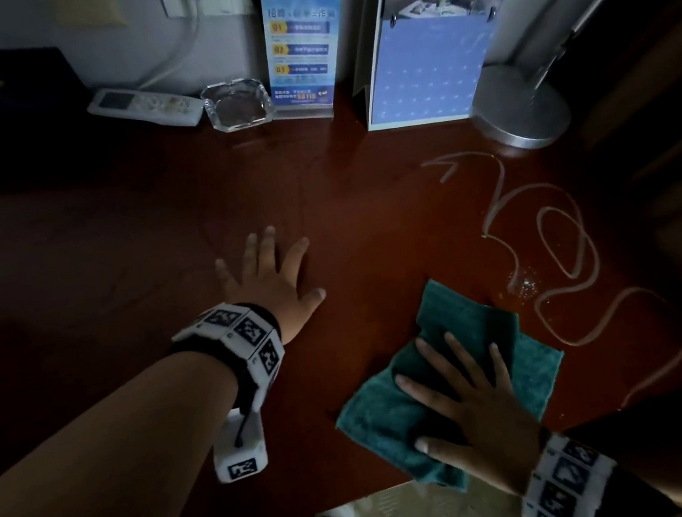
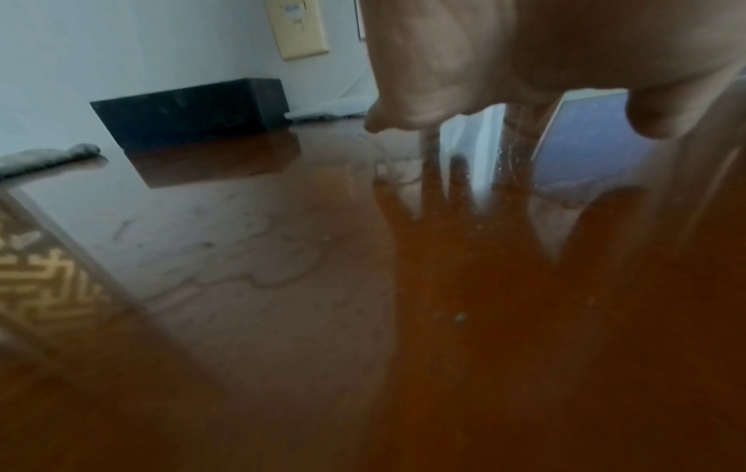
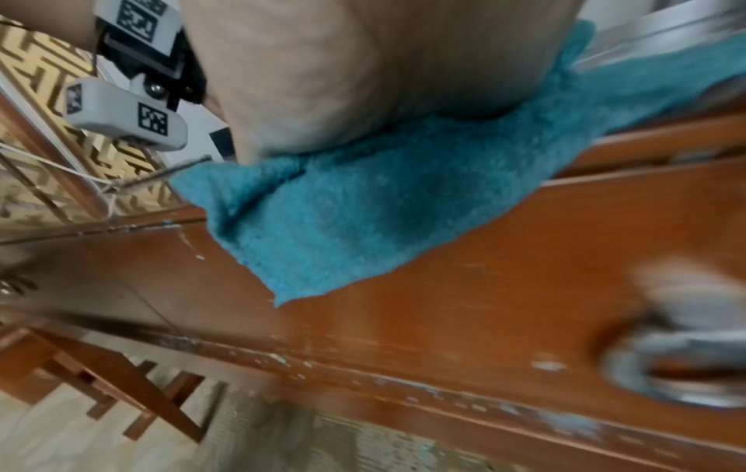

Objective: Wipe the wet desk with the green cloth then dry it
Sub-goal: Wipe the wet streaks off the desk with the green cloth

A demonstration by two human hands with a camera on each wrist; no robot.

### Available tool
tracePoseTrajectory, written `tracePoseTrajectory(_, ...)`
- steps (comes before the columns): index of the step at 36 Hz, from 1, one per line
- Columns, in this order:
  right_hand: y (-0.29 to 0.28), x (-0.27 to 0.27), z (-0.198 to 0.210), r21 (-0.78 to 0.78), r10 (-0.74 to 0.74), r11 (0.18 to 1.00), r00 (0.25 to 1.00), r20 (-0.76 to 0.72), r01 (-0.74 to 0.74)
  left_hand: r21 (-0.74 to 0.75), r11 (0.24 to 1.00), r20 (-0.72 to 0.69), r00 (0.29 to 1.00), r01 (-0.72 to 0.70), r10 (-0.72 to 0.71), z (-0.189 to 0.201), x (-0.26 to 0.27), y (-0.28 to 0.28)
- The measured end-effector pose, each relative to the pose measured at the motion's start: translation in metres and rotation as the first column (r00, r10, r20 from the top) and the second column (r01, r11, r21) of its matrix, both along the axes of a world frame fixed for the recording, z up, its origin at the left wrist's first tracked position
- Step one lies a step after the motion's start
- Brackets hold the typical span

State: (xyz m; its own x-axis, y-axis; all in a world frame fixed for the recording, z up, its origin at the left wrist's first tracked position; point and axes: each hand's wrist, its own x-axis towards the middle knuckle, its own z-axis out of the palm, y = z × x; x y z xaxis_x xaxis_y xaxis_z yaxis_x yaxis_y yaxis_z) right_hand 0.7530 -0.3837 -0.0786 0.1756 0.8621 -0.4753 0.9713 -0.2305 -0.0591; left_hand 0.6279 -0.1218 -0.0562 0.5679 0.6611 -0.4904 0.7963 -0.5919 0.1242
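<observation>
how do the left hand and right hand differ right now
The left hand lies on bare desk; the right hand lies on the green cloth. The left hand sits further from the desk's near edge; the right hand is near that edge, close to the wet squiggle. Both are flat, fingers spread, gripping nothing.

A hotel room, by its look: a glossy red-brown wooden counter (image 1: 367, 198) carries, along the frame's top, a blue numbered notice in a clear stand (image 1: 301, 53), a clear glass ashtray (image 1: 237, 104) and a white remote control (image 1: 144, 107).
</observation>
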Motion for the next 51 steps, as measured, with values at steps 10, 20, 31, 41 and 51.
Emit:
tracePoseTrajectory(10,0.007,0.022,0.007,-0.095,-0.038,0.995,0.999,-0.016,0.037,-0.114,0.993,-0.113,0.993,0.012,-0.025,-0.013,0.006,0.004)
tracePoseTrajectory(20,0.081,0.041,0.006,-0.059,-0.152,0.988,0.983,-0.106,0.146,-0.129,0.992,-0.138,0.99,0.019,-0.037,-0.017,0.006,0.006)
tracePoseTrajectory(31,0.164,0.069,0.003,-0.12,-0.36,0.93,0.928,-0.093,0.348,-0.155,0.988,-0.147,0.988,0.016,-0.039,-0.018,0.006,0.007)
tracePoseTrajectory(41,0.22,0.104,0.011,-0.112,-0.554,0.831,0.826,-0.101,0.544,-0.194,0.981,-0.155,0.986,0.026,-0.057,-0.017,0.007,0.009)
tracePoseTrajectory(51,0.209,0.133,0.026,0.019,-0.389,0.917,0.901,-0.193,0.4,-0.223,0.975,-0.17,0.983,0.025,-0.064,-0.013,0.009,0.011)
